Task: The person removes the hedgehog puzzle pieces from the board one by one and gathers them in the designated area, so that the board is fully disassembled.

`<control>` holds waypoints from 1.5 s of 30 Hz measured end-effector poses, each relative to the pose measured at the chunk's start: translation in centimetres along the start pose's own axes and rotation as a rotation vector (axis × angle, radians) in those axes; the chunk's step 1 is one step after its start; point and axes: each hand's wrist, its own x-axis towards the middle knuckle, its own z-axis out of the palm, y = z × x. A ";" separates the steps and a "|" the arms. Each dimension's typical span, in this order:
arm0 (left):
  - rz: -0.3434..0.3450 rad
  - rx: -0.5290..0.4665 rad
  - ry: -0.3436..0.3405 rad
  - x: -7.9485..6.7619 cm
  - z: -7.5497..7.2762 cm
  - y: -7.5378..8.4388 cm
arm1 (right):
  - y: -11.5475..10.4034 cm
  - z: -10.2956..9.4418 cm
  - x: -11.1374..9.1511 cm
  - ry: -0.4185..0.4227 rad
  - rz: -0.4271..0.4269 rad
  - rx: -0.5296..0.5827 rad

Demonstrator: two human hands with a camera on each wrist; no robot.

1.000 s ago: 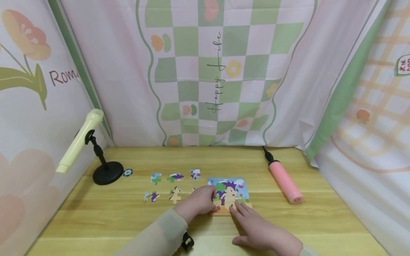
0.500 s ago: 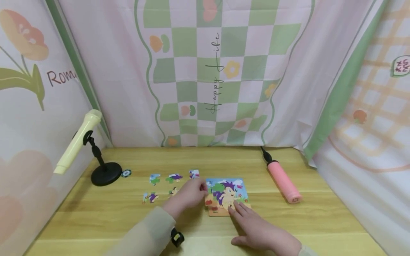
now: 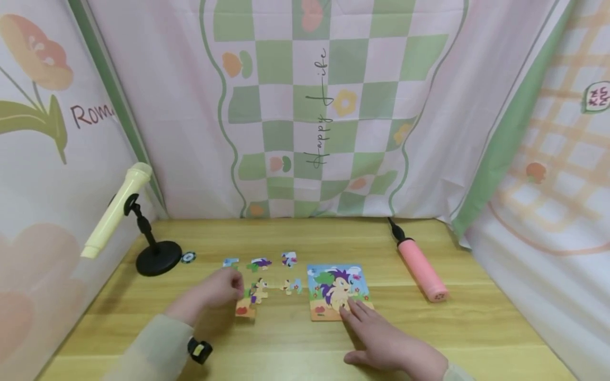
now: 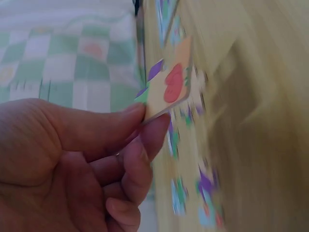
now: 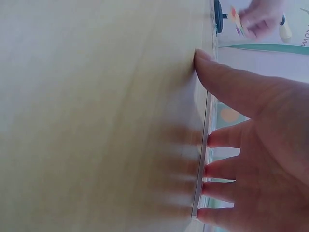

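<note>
My left hand (image 3: 214,292) pinches a jigsaw piece (image 4: 169,84) between thumb and index finger, held over the table at the left. The piece has a red shape on a tan and orange ground, plus green and purple at one edge. Below and beyond it lie several loose jigsaw pieces, such as a purple and green one (image 3: 259,263) and one with red flowers (image 3: 292,286). My right hand (image 3: 381,336) lies with straight fingers, the fingertips on the lower right edge of the square hedgehog puzzle board (image 3: 343,275).
A cream microphone (image 3: 116,209) on a black stand (image 3: 159,258) is at the back left, with a small round chip (image 3: 188,257) beside its base. At the right lies a pink hand pump (image 3: 421,269). A patterned curtain (image 3: 312,106) hangs behind the wooden table (image 3: 305,349).
My left hand has moved left from the board, carrying the jigsaw piece toward the loose pieces. The board's left side is uncovered now. My right hand has stayed in place.
</note>
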 end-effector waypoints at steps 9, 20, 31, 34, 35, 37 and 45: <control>-0.102 -0.020 -0.032 -3.5 -1.8 -4.0 | -0.2 -0.1 0.0 -0.013 -0.005 0.009; -0.162 0.019 0.021 -4.0 -0.8 -5.5 | 0.1 -0.1 0.2 -0.007 -0.025 -0.010; -0.132 0.001 0.075 -0.7 -0.6 -1.0 | -0.1 -0.2 0.0 -0.014 -0.025 -0.017; -0.042 0.005 0.087 1.1 0.8 0.9 | 0.0 -0.1 -0.1 -0.006 -0.021 -0.016; -0.007 0.007 0.082 1.7 1.3 1.5 | 0.1 0.0 -0.1 -0.004 -0.021 -0.013; 0.049 0.006 0.060 2.7 2.6 2.8 | 0.1 0.1 0.0 -0.001 -0.018 -0.014; 0.159 0.073 -0.055 5.4 8.3 7.8 | 0.1 0.2 -0.1 0.004 -0.020 -0.001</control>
